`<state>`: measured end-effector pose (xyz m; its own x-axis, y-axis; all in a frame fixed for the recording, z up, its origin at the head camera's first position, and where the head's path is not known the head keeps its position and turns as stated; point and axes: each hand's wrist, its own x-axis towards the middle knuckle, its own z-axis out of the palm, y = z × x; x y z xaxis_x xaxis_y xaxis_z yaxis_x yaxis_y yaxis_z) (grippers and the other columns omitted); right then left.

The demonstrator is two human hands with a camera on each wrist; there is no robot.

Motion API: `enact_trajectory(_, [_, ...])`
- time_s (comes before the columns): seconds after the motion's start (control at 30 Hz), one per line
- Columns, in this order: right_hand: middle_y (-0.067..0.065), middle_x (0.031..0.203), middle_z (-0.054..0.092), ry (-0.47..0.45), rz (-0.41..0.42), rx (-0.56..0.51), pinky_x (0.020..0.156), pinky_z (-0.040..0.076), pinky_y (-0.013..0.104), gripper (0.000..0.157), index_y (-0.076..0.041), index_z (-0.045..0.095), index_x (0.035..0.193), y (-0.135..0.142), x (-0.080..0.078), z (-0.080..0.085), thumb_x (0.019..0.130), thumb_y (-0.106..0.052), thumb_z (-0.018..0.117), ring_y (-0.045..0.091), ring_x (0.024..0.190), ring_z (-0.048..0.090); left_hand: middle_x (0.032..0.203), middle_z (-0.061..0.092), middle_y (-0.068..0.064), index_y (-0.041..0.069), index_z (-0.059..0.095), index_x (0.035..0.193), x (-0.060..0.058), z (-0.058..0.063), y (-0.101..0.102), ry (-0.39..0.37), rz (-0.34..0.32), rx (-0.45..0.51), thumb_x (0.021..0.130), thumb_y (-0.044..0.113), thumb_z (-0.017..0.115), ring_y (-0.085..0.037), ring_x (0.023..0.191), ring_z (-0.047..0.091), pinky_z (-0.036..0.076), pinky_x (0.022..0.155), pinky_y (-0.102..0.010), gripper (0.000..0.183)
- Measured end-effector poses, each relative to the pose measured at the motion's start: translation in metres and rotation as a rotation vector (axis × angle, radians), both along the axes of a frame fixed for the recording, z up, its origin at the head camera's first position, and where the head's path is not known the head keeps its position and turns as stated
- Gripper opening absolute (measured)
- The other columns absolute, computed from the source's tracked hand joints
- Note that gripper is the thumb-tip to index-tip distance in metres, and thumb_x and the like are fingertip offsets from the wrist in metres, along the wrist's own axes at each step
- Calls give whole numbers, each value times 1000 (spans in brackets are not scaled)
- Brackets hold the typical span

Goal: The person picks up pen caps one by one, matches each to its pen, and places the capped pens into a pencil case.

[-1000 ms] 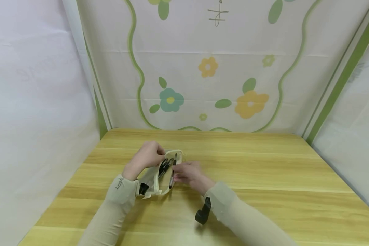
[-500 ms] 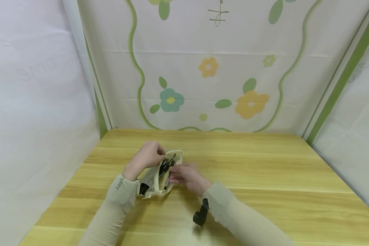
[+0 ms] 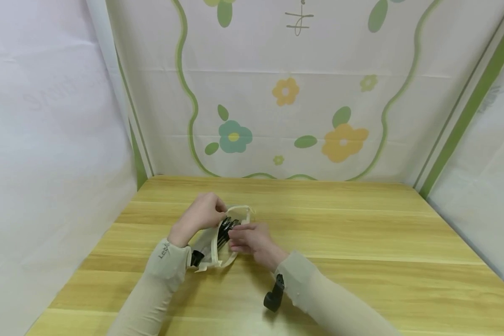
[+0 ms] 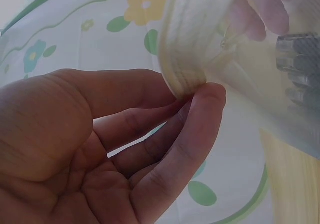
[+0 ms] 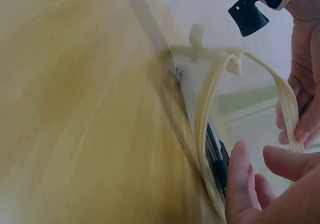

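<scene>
A see-through mesh pencil case (image 3: 212, 245) with a cream zip edge (image 5: 204, 101) stands unzipped on the table. Several black pens (image 3: 224, 232) lie inside it, their clear ends (image 4: 299, 53) showing through the mesh in the left wrist view. My left hand (image 3: 199, 217) pinches the case's zip edge between thumb and fingertips and keeps the mouth spread. At the opposite side of the mouth is my right hand (image 3: 254, 240), its fingers reaching over the opening. In the right wrist view its thumb (image 5: 287, 162) and fingers are apart, with nothing visible between them.
The wooden table (image 3: 340, 233) extends around the case. A floral cloth (image 3: 294, 116) hangs behind it, with white cloth at both sides. Black camera mounts sit on both wrists, the right one (image 3: 274, 296) hanging beneath the sleeve.
My right hand has moved slightly left to the case's mouth. The pen it held has gone in among the other pens, and the fingers have let go. The left hand stays put.
</scene>
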<state>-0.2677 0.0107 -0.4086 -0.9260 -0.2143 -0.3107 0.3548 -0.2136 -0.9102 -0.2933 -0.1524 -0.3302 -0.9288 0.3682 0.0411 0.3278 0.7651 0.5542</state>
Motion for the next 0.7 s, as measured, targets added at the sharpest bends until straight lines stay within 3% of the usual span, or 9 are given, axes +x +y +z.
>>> enact_trajectory(0.37, [30,107,66,14,62,34,75,57,35,34,15,57,123,9,1,-3,90,6,62,26,80,70,56,59,3,12,67,66,2,-1,-1,1,-2,3,86,0,61,-12,49,53,39,48,-25,24])
enact_trajectory(0.7, [30,120,60,66,145,51,85,54,37,39,15,51,129,59,0,4,96,-4,59,31,96,67,60,62,0,10,74,77,1,-2,0,-38,15,11,91,3,62,-14,52,55,44,52,-27,20])
